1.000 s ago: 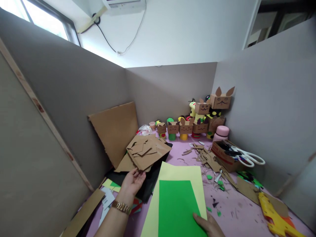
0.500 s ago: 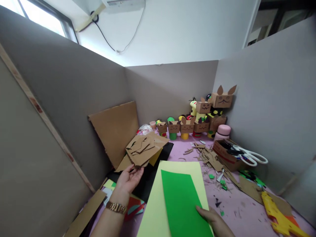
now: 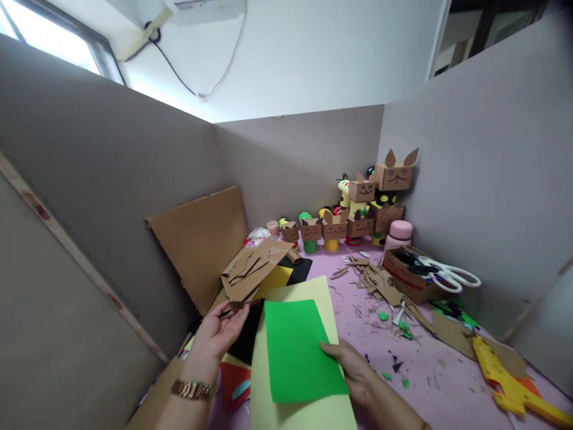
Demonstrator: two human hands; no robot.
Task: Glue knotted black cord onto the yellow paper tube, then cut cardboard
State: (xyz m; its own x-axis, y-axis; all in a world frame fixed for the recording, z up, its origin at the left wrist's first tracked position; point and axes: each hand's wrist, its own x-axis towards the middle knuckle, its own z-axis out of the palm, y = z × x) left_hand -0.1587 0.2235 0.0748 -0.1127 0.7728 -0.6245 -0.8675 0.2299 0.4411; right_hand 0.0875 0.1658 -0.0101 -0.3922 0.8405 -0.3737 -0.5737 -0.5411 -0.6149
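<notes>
The green sheet [image 3: 299,352] was flat, bright and plain, with straight edges, and lay over a larger pale yellow sheet [image 3: 302,416] at the lower centre of the frame. The right hand [image 3: 356,371] gripped both by their right edges, thumb on the green. At centre left, the left hand [image 3: 224,329], palm up, held the near corner of a loose stack of brown cardboard pieces [image 3: 255,269], angular and slit-like on top.

Below was a pinkish-purple tabletop [image 3: 439,364], strewn at centre right with cardboard scraps [image 3: 378,283] and green snippets. Grey partitions [image 3: 299,155] enclosed it; a white wall [image 3: 322,60] rose behind, with a window [image 3: 54,36] at upper left.

Both sheets ran lengthwise up the frame, the green one's top leaning left. The stack's long axis slanted from the left hand towards the upper right.
</notes>
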